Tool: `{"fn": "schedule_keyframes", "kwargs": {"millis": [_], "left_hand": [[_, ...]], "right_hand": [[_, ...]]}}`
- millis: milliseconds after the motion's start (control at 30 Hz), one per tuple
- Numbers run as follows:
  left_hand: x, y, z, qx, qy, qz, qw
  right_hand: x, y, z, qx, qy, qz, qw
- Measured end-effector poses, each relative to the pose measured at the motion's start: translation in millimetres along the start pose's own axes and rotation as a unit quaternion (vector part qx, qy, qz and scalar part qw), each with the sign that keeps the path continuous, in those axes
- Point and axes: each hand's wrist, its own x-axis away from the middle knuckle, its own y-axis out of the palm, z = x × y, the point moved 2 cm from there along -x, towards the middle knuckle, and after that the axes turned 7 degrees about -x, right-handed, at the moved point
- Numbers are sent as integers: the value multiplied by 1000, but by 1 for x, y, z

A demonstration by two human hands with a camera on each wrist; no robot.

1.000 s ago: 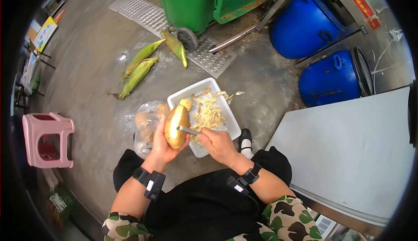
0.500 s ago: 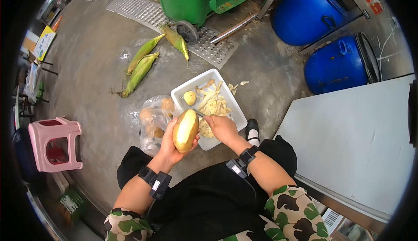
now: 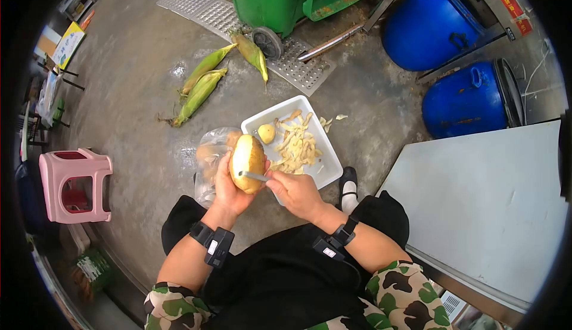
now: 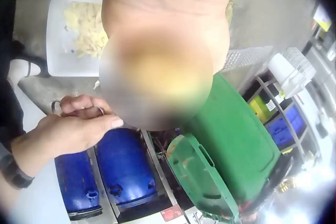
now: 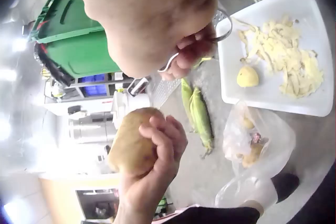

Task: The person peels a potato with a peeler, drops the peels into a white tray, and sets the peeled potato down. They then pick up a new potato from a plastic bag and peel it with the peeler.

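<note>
Holding, head view: the left hand (image 3: 232, 190) is clamped round the potato (image 3: 246, 156); the right hand (image 3: 298, 196) is clamped on the peeler (image 3: 254, 176).
Potato: raised in the left hand, partly peeled, yellow with patches of brown skin.
Peeler: metal, its head over the lower part of the potato; whether it touches, I cannot tell.
Tray: white tray (image 3: 335, 174) on the floor, with peels (image 3: 298, 149) and a small potato (image 3: 266, 133) in it.
Bag: clear bag (image 3: 206, 182) beside the tray, brown lumps inside.
Corn: three ears in husk (image 3: 202, 95) on the floor, one reaching onto the grate (image 3: 305, 72).
Surroundings: green bin (image 3: 265, 5), two blue barrels (image 3: 430, 29), pink stool (image 3: 50, 178).
Left wrist view: a round, blurred yellow shape lies just beyond the left hand; its grip cannot be told here. The right hand has its fingers bent, the tray lies near it, and the bin and barrels show beyond.
Right wrist view: the left hand's fingers curl round the potato. The right hand's fingers are closed on a thin curved metal piece (image 5: 226, 27). The small potato lies beside the peels in the tray; the bag is just beside it.
</note>
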Motion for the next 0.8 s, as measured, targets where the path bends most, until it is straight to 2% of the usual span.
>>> {"fn": "schedule_keyframes", "kwargs": {"millis": [33, 67, 167, 267, 367, 400, 500, 533, 633, 667, 767, 800], "left_hand": [[-2, -1, -2, -2, -10, -11, 1000], [-2, -2, -3, -5, -19, -21, 1000], [-4, 5, -7, -37, -29, 16, 999], [-6, 0, -10, -13, -69, 28, 997], [-2, -2, -17, -41, -99, -9, 994], [0, 1, -17, -64, -93, -77, 991], [7, 10, -16, -127, -67, -92, 985], [4, 8, -13, -97, -68, -123, 985], [5, 12, -5, -27, -49, -55, 997], [4, 7, -2, -17, -34, -69, 997], [4, 8, 5, 30, -22, -42, 998], [3, 8, 5, 33, -14, -69, 997]], "right_hand": [[0, 2, -3, -3, -21, -1, 1000], [0, 2, -4, 8, -2, -12, 1000], [-4, 4, 6, 37, 14, 4, 999], [-8, 0, 21, 58, 43, 36, 997], [-13, -7, 43, 105, 131, 44, 985], [-14, -10, 49, 106, 173, 39, 978], [-3, -1, 69, 105, 274, -45, 955], [0, 0, 68, 93, 283, -48, 953], [-3, -4, 68, 140, 296, -42, 944], [-5, -7, 65, 120, 273, -8, 954], [-10, -16, 46, 16, 225, 54, 973], [-10, -18, 33, 17, 179, 37, 983]]}}
